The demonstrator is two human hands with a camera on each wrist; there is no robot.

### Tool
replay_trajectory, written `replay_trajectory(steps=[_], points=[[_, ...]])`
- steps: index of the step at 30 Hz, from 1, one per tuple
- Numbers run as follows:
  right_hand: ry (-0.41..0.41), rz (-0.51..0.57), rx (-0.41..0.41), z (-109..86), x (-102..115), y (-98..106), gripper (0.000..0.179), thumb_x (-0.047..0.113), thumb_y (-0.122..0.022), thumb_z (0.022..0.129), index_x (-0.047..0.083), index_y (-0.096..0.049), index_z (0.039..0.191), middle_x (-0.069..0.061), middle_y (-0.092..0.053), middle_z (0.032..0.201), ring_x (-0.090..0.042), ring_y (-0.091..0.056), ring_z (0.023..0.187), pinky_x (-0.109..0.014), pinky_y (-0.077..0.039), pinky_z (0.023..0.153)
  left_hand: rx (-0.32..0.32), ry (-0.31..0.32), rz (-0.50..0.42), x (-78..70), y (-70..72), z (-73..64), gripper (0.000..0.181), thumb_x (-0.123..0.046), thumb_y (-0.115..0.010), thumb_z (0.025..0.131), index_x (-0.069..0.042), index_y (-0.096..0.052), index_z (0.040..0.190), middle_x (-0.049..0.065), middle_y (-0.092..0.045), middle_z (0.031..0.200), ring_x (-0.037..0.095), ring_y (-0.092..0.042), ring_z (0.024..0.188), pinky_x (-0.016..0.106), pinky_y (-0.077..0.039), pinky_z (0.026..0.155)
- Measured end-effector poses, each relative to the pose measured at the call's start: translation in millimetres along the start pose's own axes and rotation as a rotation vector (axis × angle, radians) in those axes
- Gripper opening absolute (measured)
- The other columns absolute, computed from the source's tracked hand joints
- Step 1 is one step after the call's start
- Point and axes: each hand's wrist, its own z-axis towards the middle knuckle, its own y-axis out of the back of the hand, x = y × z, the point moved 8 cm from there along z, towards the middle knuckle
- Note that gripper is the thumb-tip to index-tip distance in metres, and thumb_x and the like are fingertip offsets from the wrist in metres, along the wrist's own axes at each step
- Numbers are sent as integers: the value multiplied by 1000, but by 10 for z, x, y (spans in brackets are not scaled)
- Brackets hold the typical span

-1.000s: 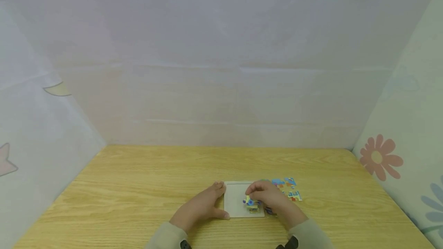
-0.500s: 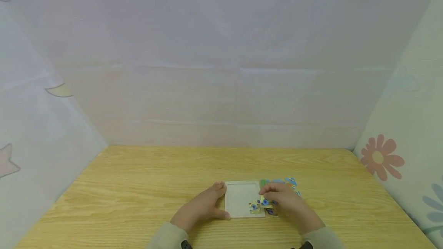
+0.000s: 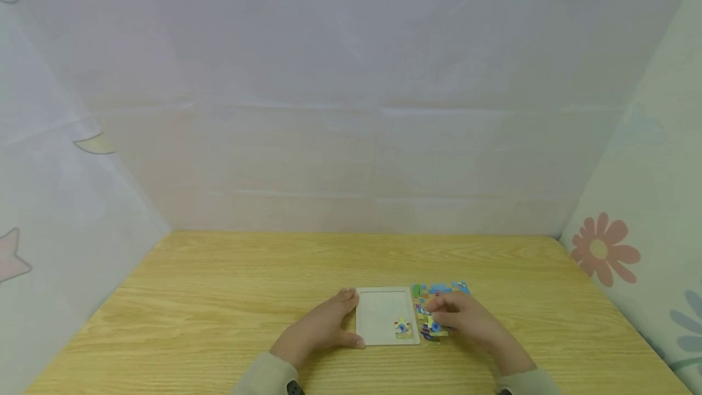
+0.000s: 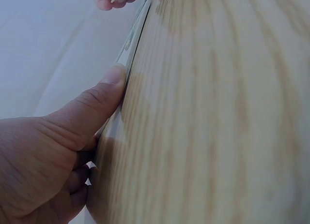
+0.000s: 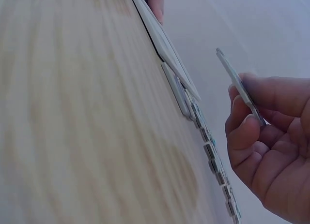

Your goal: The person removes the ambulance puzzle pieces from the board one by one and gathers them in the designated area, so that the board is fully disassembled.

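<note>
A pale square puzzle tray lies flat on the table, with one yellow jigsaw piece in its lower right corner. My left hand grips the tray's left side, thumb at the near edge and fingers at the far left; the left wrist view shows the thumb on its rim. Between thumb and fingers, my right hand pinches another jigsaw piece, yellow with a blue round. In the right wrist view this thin piece is held up clear of the table. Loose jigsaw pieces lie right of the tray, partly hidden by that hand.
The wooden table stretches out around the tray. A pale cloth backdrop rises behind it, and printed cloth with a flower hangs along the right side.
My right hand has moved right with its jigsaw piece, from over the tray to over the loose pieces. The piece in the tray's corner now shows fully. My left hand stays put.
</note>
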Motion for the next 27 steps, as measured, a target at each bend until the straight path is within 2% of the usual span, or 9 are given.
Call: replay_trajectory(steps=[8, 18, 27], points=[[-44, -36, -26, -88, -25, 70, 28, 14, -63, 86, -7, -59, 104, -9, -56, 95, -14, -53, 82, -21, -50, 64, 1, -6, -1, 11, -12, 6, 93, -49, -71, 73, -1, -32, 143, 14, -25, 151, 31, -20, 140, 46, -22, 113], [-60, -89, -34, -144, -40, 112, 28, 11, -66, 84, -5, -59, 106, -10, -56, 96, -18, -50, 87, -21, -48, 70, 4, -14, -4, 4, -5, 0, 93, -50, -70, 74, -1, -32, 143, 14, -25, 151, 32, -20, 140, 48, -22, 113], [-56, -178, -63, -155, -30, 126, 24, 5, -69, 78, -2, -62, 100, -7, -55, 88, -16, -48, 79, -20, -46, 64, -3, -4, 10, 19, -16, 8, 93, -50, -71, 73, -2, -33, 142, 12, -25, 151, 30, -21, 140, 46, -22, 113]])
